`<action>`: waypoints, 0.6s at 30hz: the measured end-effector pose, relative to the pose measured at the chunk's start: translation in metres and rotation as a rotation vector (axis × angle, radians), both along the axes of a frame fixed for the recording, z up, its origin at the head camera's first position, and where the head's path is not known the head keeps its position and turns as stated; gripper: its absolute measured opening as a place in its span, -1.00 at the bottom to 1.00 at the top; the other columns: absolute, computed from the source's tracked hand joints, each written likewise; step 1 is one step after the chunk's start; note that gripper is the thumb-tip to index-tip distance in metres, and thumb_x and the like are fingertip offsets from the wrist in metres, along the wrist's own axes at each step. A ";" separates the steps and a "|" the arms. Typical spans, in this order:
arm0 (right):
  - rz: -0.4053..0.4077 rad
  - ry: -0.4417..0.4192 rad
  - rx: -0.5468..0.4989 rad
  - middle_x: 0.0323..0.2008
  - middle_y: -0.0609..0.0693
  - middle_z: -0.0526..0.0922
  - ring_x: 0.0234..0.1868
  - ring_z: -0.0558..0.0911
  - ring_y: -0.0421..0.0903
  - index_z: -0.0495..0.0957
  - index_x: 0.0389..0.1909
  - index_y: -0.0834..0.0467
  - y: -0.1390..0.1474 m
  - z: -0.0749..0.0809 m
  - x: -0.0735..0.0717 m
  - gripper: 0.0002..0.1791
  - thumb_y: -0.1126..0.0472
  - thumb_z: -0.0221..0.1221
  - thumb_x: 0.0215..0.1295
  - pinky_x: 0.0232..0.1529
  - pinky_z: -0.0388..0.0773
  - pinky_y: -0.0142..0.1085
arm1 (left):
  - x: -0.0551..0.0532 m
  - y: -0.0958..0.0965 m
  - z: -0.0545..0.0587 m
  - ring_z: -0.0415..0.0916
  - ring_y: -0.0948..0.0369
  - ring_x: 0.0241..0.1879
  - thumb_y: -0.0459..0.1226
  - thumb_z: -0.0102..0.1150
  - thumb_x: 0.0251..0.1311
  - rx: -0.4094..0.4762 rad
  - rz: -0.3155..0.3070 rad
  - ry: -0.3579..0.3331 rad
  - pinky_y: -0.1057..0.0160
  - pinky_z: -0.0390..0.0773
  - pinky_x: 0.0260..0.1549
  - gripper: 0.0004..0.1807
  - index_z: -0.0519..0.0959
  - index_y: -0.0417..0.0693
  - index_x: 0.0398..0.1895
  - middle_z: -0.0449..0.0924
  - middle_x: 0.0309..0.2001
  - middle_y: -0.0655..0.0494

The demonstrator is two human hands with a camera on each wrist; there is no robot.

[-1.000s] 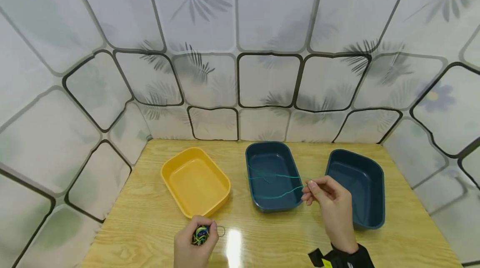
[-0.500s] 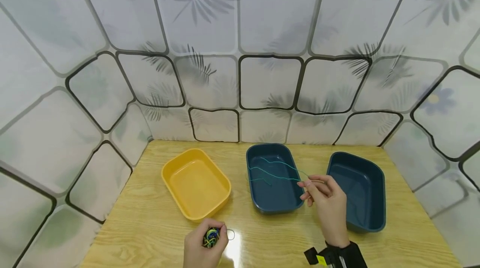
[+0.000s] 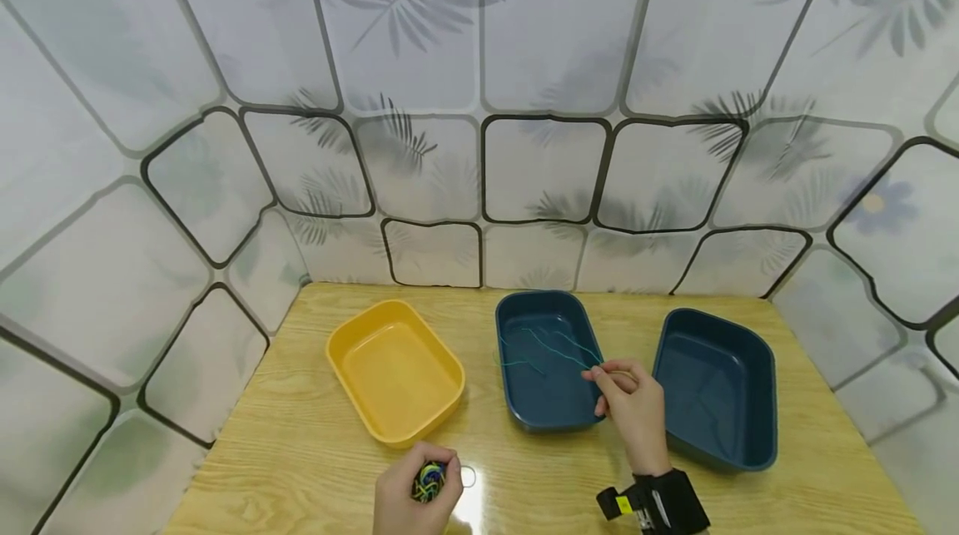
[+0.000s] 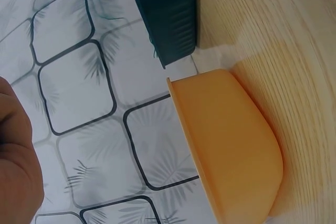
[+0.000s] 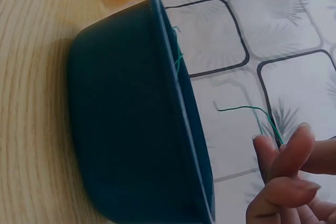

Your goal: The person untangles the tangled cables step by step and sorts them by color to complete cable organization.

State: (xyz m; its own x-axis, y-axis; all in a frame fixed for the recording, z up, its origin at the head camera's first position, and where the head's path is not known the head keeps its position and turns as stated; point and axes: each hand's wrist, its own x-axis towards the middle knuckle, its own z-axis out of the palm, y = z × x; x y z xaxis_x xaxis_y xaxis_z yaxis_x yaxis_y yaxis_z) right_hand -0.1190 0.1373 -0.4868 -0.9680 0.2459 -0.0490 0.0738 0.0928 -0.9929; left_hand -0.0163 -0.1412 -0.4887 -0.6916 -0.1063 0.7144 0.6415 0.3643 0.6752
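Observation:
Over the middle dark blue bin (image 3: pixel 550 423), my right hand (image 3: pixel 633 412) pinches a thin green string (image 5: pixel 244 107) between thumb and fingertips. Its loose strands trail from the fingers across the bin's opening. Another green string (image 3: pixel 523 364) lies over the bin's left rim, and part of it also shows at the rim in the right wrist view. My left hand (image 3: pixel 400 495) is low in front of the yellow bin, its fingers curled round a tangle of multicoloured strings (image 3: pixel 429 482), yellow, blue and green among dark ones. A thin loop (image 3: pixel 469 477) sticks out past the left fingertips.
A yellow bin (image 3: pixel 397 377) stands at the left and a second dark blue bin (image 3: pixel 715 389) at the right, on a wood-grain table (image 3: pixel 285 452). Patterned cloth (image 3: pixel 539 169) hangs behind and along both sides. A black band (image 3: pixel 667 502) wraps the right wrist.
My right hand has moved left, nearer the middle bin, with the pinched string's strands now trailing farther back over it. My left hand has shifted right, still holding the tangle.

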 end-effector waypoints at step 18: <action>0.618 0.358 -0.100 -0.28 0.07 0.69 -0.64 0.47 -0.07 0.59 0.06 0.16 -0.028 -0.029 0.031 -0.79 0.24 0.17 0.48 -0.63 0.43 -0.26 | -0.003 0.010 -0.003 0.44 0.44 -0.58 -0.63 0.40 -0.09 -0.044 -0.085 -0.108 0.50 0.45 -0.64 -0.45 0.52 -0.11 0.00 0.54 -0.48 0.30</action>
